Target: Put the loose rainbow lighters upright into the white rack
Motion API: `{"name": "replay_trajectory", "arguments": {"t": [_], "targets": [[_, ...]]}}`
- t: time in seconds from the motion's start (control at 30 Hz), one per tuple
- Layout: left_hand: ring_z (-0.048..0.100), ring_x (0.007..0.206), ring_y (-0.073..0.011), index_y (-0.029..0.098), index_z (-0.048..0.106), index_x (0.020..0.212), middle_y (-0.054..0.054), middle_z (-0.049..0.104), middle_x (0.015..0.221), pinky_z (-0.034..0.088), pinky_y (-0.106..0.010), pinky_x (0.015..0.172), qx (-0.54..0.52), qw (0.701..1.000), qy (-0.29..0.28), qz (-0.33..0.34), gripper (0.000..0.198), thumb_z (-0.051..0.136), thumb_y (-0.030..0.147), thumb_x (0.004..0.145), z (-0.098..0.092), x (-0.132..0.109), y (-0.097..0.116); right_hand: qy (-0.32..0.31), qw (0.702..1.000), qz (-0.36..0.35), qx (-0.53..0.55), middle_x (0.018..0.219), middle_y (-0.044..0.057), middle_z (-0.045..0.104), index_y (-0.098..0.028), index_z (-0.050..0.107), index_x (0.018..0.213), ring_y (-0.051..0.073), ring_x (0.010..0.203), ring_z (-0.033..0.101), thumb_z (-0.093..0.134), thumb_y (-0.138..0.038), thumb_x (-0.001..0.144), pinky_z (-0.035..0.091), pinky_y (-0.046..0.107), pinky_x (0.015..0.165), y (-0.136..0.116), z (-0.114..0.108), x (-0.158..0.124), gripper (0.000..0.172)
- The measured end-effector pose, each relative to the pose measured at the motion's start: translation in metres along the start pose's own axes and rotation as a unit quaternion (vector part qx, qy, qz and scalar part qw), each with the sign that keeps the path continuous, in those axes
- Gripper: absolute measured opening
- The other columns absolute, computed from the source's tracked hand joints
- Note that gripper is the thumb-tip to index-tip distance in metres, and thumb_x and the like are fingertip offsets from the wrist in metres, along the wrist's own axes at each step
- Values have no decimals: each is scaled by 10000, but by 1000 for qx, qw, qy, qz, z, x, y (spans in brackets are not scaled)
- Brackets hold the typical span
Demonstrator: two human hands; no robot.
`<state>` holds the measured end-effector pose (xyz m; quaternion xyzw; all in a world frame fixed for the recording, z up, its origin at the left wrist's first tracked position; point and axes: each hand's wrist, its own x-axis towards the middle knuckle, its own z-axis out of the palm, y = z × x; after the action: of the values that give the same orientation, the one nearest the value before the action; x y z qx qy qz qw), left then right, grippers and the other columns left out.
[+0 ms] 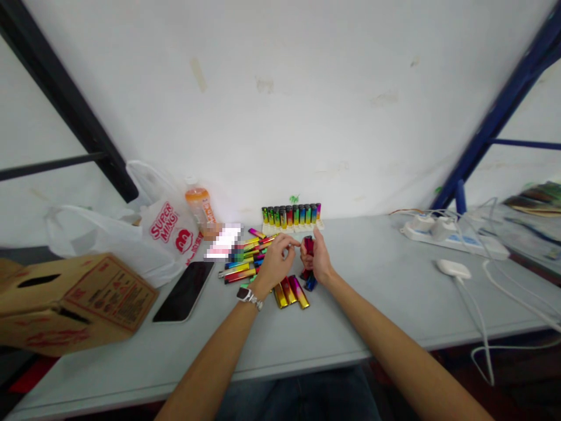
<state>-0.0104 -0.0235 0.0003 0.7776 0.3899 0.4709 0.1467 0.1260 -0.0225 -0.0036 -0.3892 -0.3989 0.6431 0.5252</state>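
Observation:
My right hand is wrapped round a dark red lighter, held upright above the table. Beside it, my left hand has its fingers curled and pinched together, with the fingertips close to the lighter; whatever they may hold is too small to make out. Under and between the hands lie several shiny gold, red and purple lighters and a blue lighter. More multicoloured lighters lie in a loose pile left of my left hand. Behind, a row of upright lighters stands in a pale holder.
A black phone, a cardboard box, a white plastic bag and an orange-capped bottle are on the left. To the right lie a power strip, a white charger and cables. A wall bounds the table behind.

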Motion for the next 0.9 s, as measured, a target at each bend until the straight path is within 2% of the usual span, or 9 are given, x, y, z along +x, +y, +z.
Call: {"name": "replay_trajectory", "arguments": {"t": [0.17, 0.27, 0.4, 0.5, 0.6, 0.67, 0.77, 0.9], "targets": [[616, 941, -184, 208, 697, 931, -47, 644, 947, 501, -338, 865, 2, 1000, 10, 6, 236, 494, 94, 896, -2, 0, -2, 7, 1000, -12, -10, 413, -88, 229, -227, 388, 576, 65, 372, 127, 327, -825, 806, 92, 218, 376, -1, 2, -1, 643], [618, 939, -181, 205, 700, 922, -45, 647, 946, 503, -332, 862, 0, 1000, 10, 7, 248, 496, 70, 881, -2, 1, -2, 37, 998, -26, -38, 417, -74, 246, -232, 374, 550, 73, 366, 160, 358, -725, 845, 114, 225, 373, -1, 2, 1, 574], [615, 905, -173, 198, 701, 914, -46, 647, 935, 502, -309, 808, 4, 1000, 7, 9, 244, 496, 70, 883, -3, 1, 1, 77, 991, -86, -74, 431, -53, 284, -229, 383, 527, 86, 378, 228, 385, -577, 882, 159, 231, 386, -1, 1, 2, 497], [617, 874, -166, 193, 699, 926, -47, 646, 923, 500, -278, 724, 6, 1000, 4, 3, 219, 493, 120, 912, -2, 0, 4, 72, 993, -74, -55, 440, -62, 265, -227, 401, 553, 84, 386, 204, 372, -610, 884, 150, 237, 398, 0, 1, 3, 507], [637, 847, -161, 184, 684, 976, -51, 665, 926, 519, -276, 711, -19, 999, 24, -24, 182, 507, 193, 935, 1, 1, 7, 51, 995, -69, -44, 473, -66, 266, -223, 432, 600, 89, 405, 196, 310, -705, 879, 148, 249, 412, 2, 1, 6, 570], [654, 822, -161, 177, 670, 1020, -54, 687, 923, 537, -285, 720, -49, 996, 43, -57, 174, 547, 267, 937, 5, 2, 8, 52, 991, -92, -80, 509, -54, 324, -222, 454, 635, 103, 442, 254, 350, -716, 874, 187, 254, 427, 5, 0, 8, 558], [674, 784, -164, 171, 662, 1054, -55, 708, 892, 556, -294, 728, -93, 988, 71, -96, 252, 626, 367, 900, 11, 6, 6, 49, 976, -149, -149, 618, -25, 461, -227, 499, 737, 136, 561, 401, 459, -647, 884, 313, 256, 491, 10, -1, 11, 446], [692, 788, -175, 158, 685, 969, -75, 736, 899, 572, -298, 726, -143, 977, 81, -134, 289, 665, 426, 864, 10, 15, -3, 24, 960, -203, -193, 803, 7, 567, -237, 527, 933, 168, 750, 523, 452, -544, 934, 423, 271, 626, 15, 0, 11, 316]]}}
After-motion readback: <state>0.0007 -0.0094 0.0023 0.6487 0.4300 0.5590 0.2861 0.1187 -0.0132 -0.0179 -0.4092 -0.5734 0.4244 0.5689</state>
